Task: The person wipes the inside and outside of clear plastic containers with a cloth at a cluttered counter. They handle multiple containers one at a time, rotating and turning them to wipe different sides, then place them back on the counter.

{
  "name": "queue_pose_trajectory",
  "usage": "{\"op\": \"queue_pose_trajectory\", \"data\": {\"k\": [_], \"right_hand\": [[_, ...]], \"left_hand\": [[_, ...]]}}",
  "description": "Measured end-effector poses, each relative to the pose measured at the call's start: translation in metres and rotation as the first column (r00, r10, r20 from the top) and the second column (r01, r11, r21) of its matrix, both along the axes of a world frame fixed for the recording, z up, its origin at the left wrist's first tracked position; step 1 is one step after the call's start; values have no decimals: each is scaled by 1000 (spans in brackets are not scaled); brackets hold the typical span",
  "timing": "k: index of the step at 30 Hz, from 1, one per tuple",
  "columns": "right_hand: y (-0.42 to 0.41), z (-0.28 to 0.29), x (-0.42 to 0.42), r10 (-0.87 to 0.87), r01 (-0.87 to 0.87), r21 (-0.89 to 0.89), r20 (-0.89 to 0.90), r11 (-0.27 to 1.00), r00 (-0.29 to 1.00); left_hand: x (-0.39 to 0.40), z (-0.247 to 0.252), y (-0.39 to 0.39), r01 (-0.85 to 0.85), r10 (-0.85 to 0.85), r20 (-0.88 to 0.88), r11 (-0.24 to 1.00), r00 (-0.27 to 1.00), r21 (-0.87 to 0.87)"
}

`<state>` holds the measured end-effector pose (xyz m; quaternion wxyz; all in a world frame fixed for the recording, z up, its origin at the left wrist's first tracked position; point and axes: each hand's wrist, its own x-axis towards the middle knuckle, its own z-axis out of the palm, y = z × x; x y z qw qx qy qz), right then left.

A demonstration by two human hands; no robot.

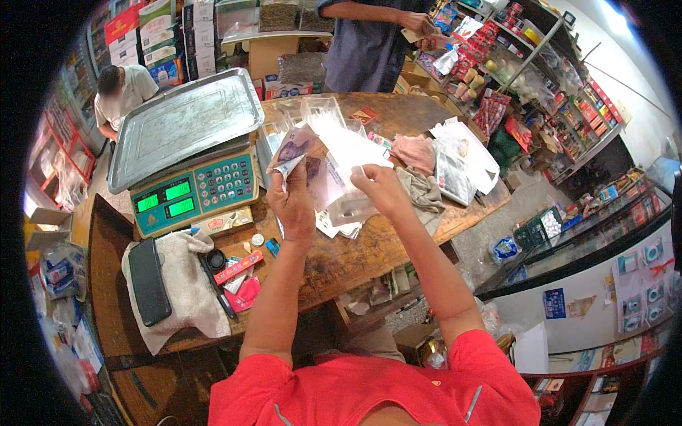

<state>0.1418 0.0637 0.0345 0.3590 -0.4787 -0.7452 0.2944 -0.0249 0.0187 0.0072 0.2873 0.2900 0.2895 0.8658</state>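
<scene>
My left hand [292, 205] grips a folded purple banknote [293, 149] between thumb and fingers, raised above the counter. To the right, my right hand [381, 187] has its fingers curled at the edge of a glaring white area. Whether it pinches anything there is unclear. Between the two hands lies more purple paper [326, 186], perhaps another banknote. Below it sits a clear plastic tray [354, 209] with white slips [335, 228] by its edge. More clear plastic containers [322, 109] stand beyond, partly washed out by glare.
A digital scale [224, 183] with a metal pan [186, 128] stands left on the wooden counter [351, 266]. A phone [150, 282] rests on a towel [202, 303]. Cloths [414, 153] and papers [469, 154] lie right. One person [367, 48] stands across the counter; another [125, 90] is far left.
</scene>
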Motion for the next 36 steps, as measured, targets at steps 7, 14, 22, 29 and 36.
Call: {"op": "queue_pose_trajectory", "data": {"k": [7,14,22,29,36], "right_hand": [[11,15,-27,43,-104,-371,-169,923,985],[4,14,-21,45,-81,-294,-125,952,991],[-7,9,-5,21,-123,-340,-290,932,957],[-26,3,9,59,-191,-382,-332,904,941],[-10,20,36,26,-135,-337,-309,932,951]], "left_hand": [[-1,5,0,-112,108,-85,993,991,-45],[1,5,-3,-100,97,-89,995,991,-25],[-1,5,-3,-184,172,-180,982,968,-47],[4,16,-15,-234,236,-186,972,954,32],[0,15,-17,-199,217,-188,974,958,108]]}}
